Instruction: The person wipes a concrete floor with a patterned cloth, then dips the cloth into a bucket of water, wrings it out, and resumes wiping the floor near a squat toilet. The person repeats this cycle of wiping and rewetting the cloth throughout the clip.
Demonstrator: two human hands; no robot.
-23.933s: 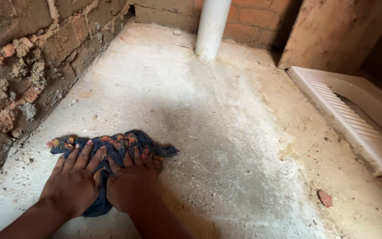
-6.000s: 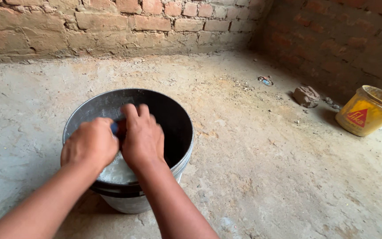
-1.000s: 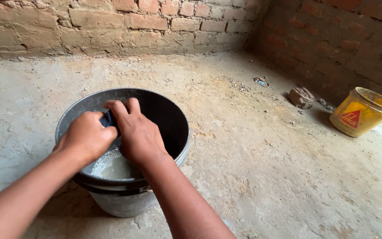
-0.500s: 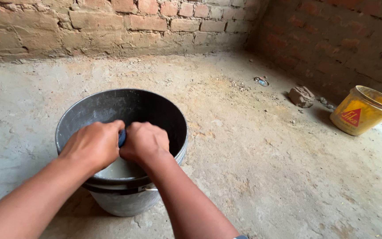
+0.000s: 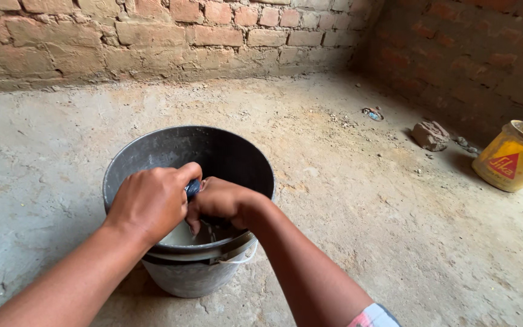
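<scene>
Left hand [image 5: 151, 203] and right hand [image 5: 222, 200] clenched together on dark blue wet cloth [image 5: 193, 188], fingers wrapped tight. Cloth between both fists, above cloudy water inside round black plastic bucket [image 5: 237, 158]; long axis hidden.

You had two hands in view, your left hand [image 5: 152, 203] and your right hand [image 5: 222, 203], both closed around one dark blue cloth [image 5: 192, 188], of which only a small part showed between them. There was one grey bucket [image 5: 225, 154] in front of you, with cloudy water in it. One yellow tub [image 5: 513, 156] stood at the far right. One lump of broken brick [image 5: 431, 135] lay near it. One small scrap of litter [image 5: 371, 114] lay farther back. Two brick walls [image 5: 152, 36] met in one corner.
</scene>
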